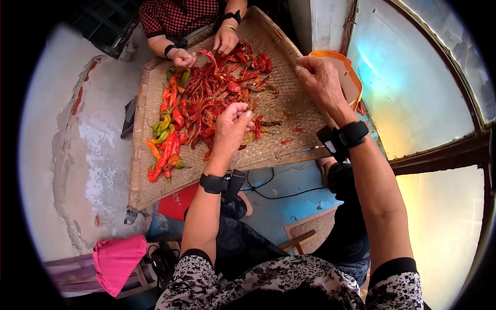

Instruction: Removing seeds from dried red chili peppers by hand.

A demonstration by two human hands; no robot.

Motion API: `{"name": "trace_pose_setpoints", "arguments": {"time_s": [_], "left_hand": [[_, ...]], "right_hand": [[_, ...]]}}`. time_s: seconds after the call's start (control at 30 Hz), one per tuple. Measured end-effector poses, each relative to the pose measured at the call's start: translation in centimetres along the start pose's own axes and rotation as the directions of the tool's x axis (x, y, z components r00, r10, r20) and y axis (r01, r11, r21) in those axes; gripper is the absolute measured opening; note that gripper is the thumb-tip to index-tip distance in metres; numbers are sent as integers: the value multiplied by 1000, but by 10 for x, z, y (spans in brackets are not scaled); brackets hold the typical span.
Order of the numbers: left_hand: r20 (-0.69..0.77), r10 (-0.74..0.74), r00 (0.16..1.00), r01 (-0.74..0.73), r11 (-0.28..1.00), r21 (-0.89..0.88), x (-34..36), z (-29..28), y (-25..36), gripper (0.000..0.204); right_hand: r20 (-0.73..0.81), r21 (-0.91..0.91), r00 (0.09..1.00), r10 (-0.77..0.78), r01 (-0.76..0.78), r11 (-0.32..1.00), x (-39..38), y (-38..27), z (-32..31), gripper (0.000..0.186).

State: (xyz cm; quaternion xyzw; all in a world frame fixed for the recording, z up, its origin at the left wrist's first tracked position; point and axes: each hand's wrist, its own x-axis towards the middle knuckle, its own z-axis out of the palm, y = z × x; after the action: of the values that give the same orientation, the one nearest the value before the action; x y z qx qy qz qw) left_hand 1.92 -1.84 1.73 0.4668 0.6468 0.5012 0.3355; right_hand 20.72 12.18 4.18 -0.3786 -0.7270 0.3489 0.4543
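My left hand (232, 129) hovers over the near part of a woven tray (289, 111), its thumb and fingers closed together. Whatever they may pinch is too small to make out. Just beyond and beside it lies a heap of dried red chili peppers (206, 85). Along the tray's left side are fresher peppers (164, 126) in red, orange and green. My right hand (323, 82) is raised at the tray's right rim, beside an orange-rimmed container (350, 77). Its fingers are curled in, and I cannot see what they hold, if anything.
Across the tray, a co-worker's two hands (225, 40) work at the far side of the heap, near a red chili. A black cable (289, 195) runs on the blue floor below. A pink cloth (120, 261) lies at lower left; glass panes (413, 88) stand to the right.
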Motion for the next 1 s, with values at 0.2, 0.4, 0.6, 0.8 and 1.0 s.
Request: {"name": "trace_pose_setpoints", "arguments": {"time_s": [0.2,0.4,0.6,0.8,1.0], "left_hand": [[-97,68,993,-74,995,-64,1,-11,1,21],[-145,66,987,-84,988,-126,-1,-20,1,21],[-150,81,985,-100,987,-124,-6,-34,-3,20],[3,-7,1000,7,1000,-11,-12,-17,-6,24],[84,32,996,-32,999,-10,0,-2,-29,20]], "right_hand": [[606,-346,792,-72,344,873,-43,-4,51,14],[655,-513,756,20,424,746,-39,1,62,10],[577,-337,812,-89,336,880,-35,-9,49,7],[542,88,838,-57,10,996,-38,-10,57,9],[544,235,839,11,-165,958,-43,-16,69,19]]}}
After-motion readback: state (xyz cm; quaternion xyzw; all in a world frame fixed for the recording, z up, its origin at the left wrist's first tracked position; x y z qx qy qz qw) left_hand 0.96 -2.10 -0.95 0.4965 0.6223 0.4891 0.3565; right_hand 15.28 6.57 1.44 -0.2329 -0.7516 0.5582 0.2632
